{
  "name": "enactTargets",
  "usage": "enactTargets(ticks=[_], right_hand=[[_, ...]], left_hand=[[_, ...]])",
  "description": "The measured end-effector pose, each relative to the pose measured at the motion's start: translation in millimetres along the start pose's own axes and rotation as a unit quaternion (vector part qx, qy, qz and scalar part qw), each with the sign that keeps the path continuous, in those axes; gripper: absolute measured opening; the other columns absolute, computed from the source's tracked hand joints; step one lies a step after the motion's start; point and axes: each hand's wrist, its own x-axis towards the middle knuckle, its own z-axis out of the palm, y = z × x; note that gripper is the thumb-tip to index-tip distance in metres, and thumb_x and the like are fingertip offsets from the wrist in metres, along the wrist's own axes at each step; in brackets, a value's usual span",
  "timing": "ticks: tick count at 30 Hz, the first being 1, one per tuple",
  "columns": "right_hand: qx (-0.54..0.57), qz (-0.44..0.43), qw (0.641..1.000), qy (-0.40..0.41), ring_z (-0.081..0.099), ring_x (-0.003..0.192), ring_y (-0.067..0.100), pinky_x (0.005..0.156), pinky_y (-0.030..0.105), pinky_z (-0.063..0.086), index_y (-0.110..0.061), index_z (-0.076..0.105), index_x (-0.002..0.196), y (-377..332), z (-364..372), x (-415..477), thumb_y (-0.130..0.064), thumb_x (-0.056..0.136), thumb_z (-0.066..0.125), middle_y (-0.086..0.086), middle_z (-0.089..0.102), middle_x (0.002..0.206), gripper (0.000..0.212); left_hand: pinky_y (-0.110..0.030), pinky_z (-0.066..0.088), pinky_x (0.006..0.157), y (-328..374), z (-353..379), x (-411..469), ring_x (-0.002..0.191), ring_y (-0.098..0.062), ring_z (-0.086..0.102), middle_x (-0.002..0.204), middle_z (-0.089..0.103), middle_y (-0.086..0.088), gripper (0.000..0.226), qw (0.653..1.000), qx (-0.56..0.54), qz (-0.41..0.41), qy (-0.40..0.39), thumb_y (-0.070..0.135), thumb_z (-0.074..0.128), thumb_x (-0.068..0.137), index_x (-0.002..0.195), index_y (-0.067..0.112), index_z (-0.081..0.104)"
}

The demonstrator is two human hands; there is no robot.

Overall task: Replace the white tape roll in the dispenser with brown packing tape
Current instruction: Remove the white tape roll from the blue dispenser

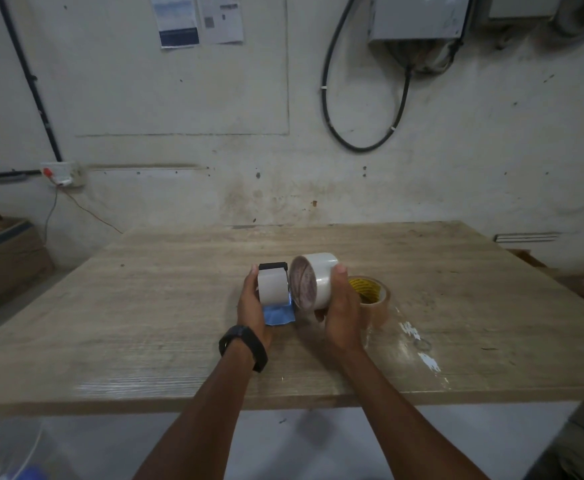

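Brown roll [377,307] right; left seemingly open

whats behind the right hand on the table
A brown packing tape roll with a yellow core sits on the table behind the right hand, which grips the white tape roll. The hand covers the brown roll's left side.

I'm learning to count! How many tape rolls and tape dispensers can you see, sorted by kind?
white tape roll, held in the right hand: 1
brown tape roll, lying on the table: 1
dispenser, held in the left hand: 1
Total: 3
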Motion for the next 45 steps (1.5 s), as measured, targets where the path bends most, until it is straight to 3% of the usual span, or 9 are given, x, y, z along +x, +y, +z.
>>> enactTargets(ticks=[4,6,12,19,28,32,34,40,45], right_hand=[[0.005,-0.021,1.0,-0.004,0.064,0.056,0.0,0.043,0.014,0.045,-0.007,0.064,0.101,-23,1,16,-0.043,0.102,0.034,0.002,0.066,0.073,0.047],[0.014,-0.034,0.999,0.007,0.065,0.059,0.004,0.043,0.015,0.045,-0.006,0.066,0.103,-40,-1,27,-0.052,0.097,0.039,0.003,0.067,0.074,0.053],[-0.068,-0.06,0.995,0.05,0.059,0.052,0.007,0.041,0.02,0.041,-0.01,0.069,0.089,-59,-28,51,-0.053,0.102,0.036,0.005,0.065,0.068,0.055],[-0.201,-0.058,0.97,0.122,0.063,0.074,0.018,0.059,0.031,0.047,-0.02,0.071,0.093,-56,-73,80,-0.076,0.086,0.044,0.008,0.07,0.089,0.063],[-0.272,-0.053,0.938,0.207,0.068,0.092,0.015,0.076,0.031,0.057,-0.019,0.069,0.11,-63,-142,104,-0.06,0.085,0.064,-0.001,0.071,0.102,0.048],[-0.296,-0.05,0.931,0.209,0.065,0.086,0.009,0.06,0.011,0.046,-0.017,0.068,0.113,-65,-161,108,-0.057,0.085,0.065,-0.004,0.068,0.102,0.049],[-0.316,-0.047,0.923,0.216,0.066,0.093,0.014,0.07,0.02,0.05,-0.018,0.067,0.113,-64,-174,112,-0.058,0.083,0.067,-0.004,0.068,0.102,0.05],[-0.483,-0.031,0.857,0.178,0.047,0.124,0.03,0.102,0.044,0.043,-0.017,0.054,0.131,-59,-206,130,-0.057,0.069,0.079,0.008,0.058,0.129,0.077],[-0.584,-0.01,0.796,0.16,0.04,0.126,0.032,0.096,0.04,0.038,-0.018,0.047,0.135,-52,-236,151,-0.059,0.068,0.076,0.006,0.057,0.133,0.084]], left_hand=[[-0.035,0.06,0.068,-1,-1,1,0.078,-0.024,0.068,0.093,0.072,-0.012,0.043,0.999,0.02,0.019,-0.022,0.05,0.051,0.096,0.095,0.014,0.074],[-0.035,0.058,0.066,-2,-1,2,0.07,-0.022,0.068,0.082,0.074,-0.009,0.043,0.999,0.004,0.015,-0.028,0.048,0.052,0.096,0.083,0.016,0.078],[-0.038,0.059,0.066,-1,2,-1,0.063,-0.019,0.067,0.074,0.074,-0.006,0.039,0.999,-0.009,0.002,-0.045,0.047,0.049,0.098,0.092,0.014,0.07],[-0.051,0.052,0.087,-3,2,3,0.071,-0.024,0.066,0.078,0.074,-0.007,0.036,0.998,0.005,0.004,-0.064,0.046,0.053,0.096,0.097,0.013,0.069],[-0.042,0.063,0.061,-13,31,20,0.083,-0.027,0.065,0.096,0.07,-0.008,0.043,0.996,-0.011,-0.026,-0.086,0.049,0.064,0.079,0.107,0.016,0.067],[-0.045,0.063,0.071,-6,70,28,0.09,-0.031,0.063,0.104,0.066,-0.011,0.047,0.993,0.01,-0.007,-0.12,0.052,0.064,0.074,0.106,0.017,0.067],[-0.043,0.063,0.068,-8,92,28,0.089,-0.032,0.061,0.103,0.065,-0.012,0.041,0.99,0.014,-0.022,-0.137,0.051,0.058,0.085,0.104,0.016,0.066],[-0.044,0.063,0.065,-38,130,19,0.079,-0.032,0.063,0.089,0.068,-0.011,0.037,0.985,0.004,-0.071,-0.157,0.048,0.057,0.09,0.101,0.014,0.066],[-0.041,0.063,0.067,-51,128,26,0.074,-0.026,0.066,0.082,0.071,-0.006,0.032,0.986,0.002,-0.062,-0.153,0.046,0.06,0.089,0.1,0.017,0.068]])
